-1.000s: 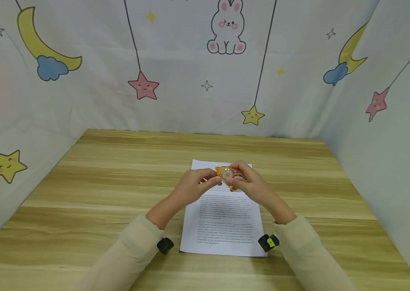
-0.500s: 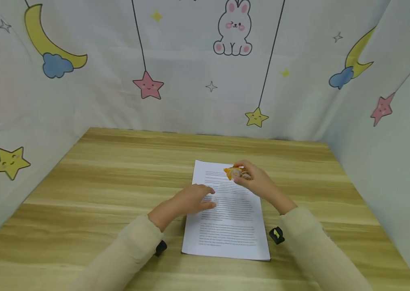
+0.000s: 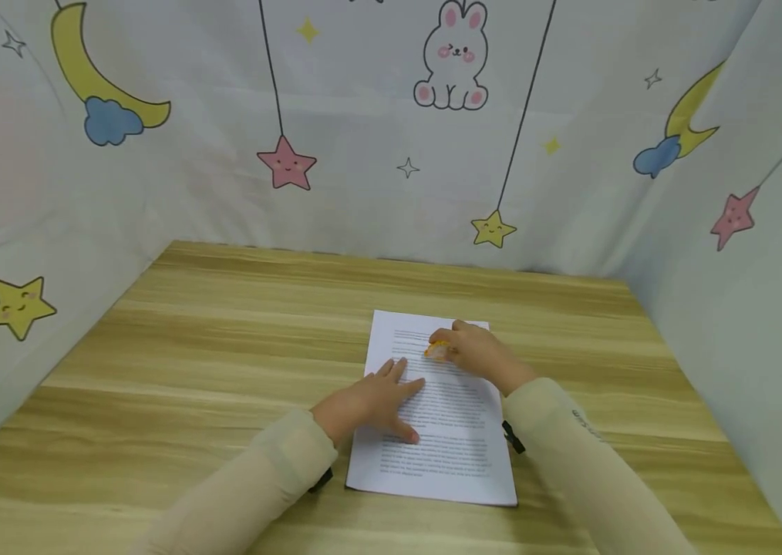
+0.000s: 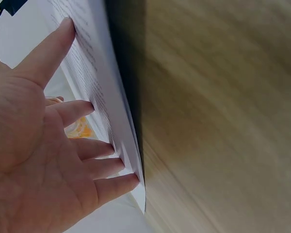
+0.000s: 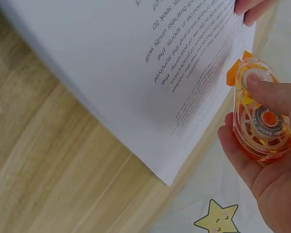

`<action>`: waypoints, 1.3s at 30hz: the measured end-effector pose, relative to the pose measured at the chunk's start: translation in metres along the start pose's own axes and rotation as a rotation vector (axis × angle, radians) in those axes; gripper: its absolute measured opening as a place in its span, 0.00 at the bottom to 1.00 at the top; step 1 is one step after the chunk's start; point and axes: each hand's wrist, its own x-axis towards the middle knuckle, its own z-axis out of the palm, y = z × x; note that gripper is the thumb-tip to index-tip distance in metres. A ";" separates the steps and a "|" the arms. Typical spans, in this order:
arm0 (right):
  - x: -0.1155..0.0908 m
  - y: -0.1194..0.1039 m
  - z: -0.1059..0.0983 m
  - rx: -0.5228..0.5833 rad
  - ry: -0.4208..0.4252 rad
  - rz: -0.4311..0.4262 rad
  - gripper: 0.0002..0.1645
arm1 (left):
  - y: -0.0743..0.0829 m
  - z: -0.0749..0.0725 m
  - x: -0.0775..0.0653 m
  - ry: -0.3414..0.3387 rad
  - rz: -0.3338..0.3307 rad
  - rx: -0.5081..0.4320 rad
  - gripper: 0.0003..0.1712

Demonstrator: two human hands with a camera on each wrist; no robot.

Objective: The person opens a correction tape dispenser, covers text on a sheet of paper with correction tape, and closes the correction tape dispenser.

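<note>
A stack of printed paper (image 3: 443, 455) lies on the wooden table. My left hand (image 3: 379, 402) rests on its left part with the fingers spread; in the left wrist view the fingertips (image 4: 106, 149) touch the top sheet. My right hand (image 3: 487, 356) grips a correction tape (image 5: 266, 130) between thumb and fingers over the upper part of the page. The dispenser has a clear orange body with reels inside and an orange tip end (image 5: 234, 73). In the head view most of it is hidden by the right hand. Whether its tip touches the paper I cannot tell.
The wood-grain table (image 3: 224, 324) extends around the paper on all sides. A white cloth backdrop (image 3: 356, 208) with stars, moons and a rabbit stands behind it and at both sides. Small black wrist devices (image 3: 512, 437) sit near the sleeves.
The left hand has left the correction tape, moved down and left, and settled spread on the paper. The right hand has lowered the tape toward the page and turned over it.
</note>
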 end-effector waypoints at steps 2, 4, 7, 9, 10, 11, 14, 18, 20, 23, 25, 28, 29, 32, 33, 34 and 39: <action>0.002 -0.001 0.002 -0.003 -0.003 0.002 0.19 | 0.001 0.000 0.000 0.003 -0.004 0.001 0.52; 0.003 -0.001 0.005 -0.007 -0.004 0.007 0.19 | 0.002 0.000 0.000 0.001 -0.008 0.005 0.52; 0.005 -0.002 0.008 -0.003 -0.009 0.017 0.19 | 0.001 0.001 0.002 0.000 -0.017 0.009 0.53; 0.005 -0.002 0.009 0.000 -0.005 0.011 0.19 | 0.000 0.001 0.003 0.000 -0.019 0.008 0.53; 0.005 -0.002 0.009 0.003 -0.001 0.007 0.19 | 0.000 0.001 0.003 0.001 -0.019 0.009 0.53; 0.005 -0.002 0.009 0.007 0.001 0.004 0.19 | 0.001 0.001 0.003 0.002 -0.020 0.008 0.53; 0.004 -0.003 0.010 0.014 0.014 -0.005 0.19 | 0.001 0.001 0.004 0.004 -0.019 0.002 0.53; 0.005 -0.003 0.009 0.011 0.026 -0.020 0.18 | 0.001 0.001 0.004 0.009 -0.018 0.000 0.53; 0.005 -0.003 0.008 0.008 0.027 -0.028 0.18 | 0.001 0.000 0.003 0.012 -0.016 -0.001 0.53; 0.005 -0.005 0.006 0.011 0.021 -0.033 0.18 | 0.001 0.000 0.001 0.017 -0.011 0.003 0.52; 0.005 -0.005 0.005 0.010 0.013 -0.030 0.18 | 0.002 0.000 0.001 0.019 -0.009 0.002 0.52; 0.006 -0.006 0.005 0.005 -0.005 -0.016 0.18 | 0.002 0.000 0.001 0.018 -0.010 0.007 0.52; 0.007 -0.006 0.005 -0.002 -0.009 -0.013 0.18 | 0.002 0.000 0.001 0.017 -0.010 0.007 0.52; 0.008 -0.006 0.005 -0.012 -0.021 -0.005 0.18 | 0.003 0.000 0.001 0.016 -0.011 0.006 0.52; 0.009 -0.006 0.005 -0.018 -0.025 -0.004 0.18 | 0.003 0.000 0.001 0.017 -0.011 0.005 0.52; 0.009 -0.006 0.005 -0.022 -0.029 -0.002 0.18 | 0.003 0.000 0.001 0.019 -0.010 0.005 0.52; 0.010 -0.008 0.001 -0.056 -0.057 -0.003 0.18 | 0.003 0.000 0.001 0.024 -0.007 0.016 0.52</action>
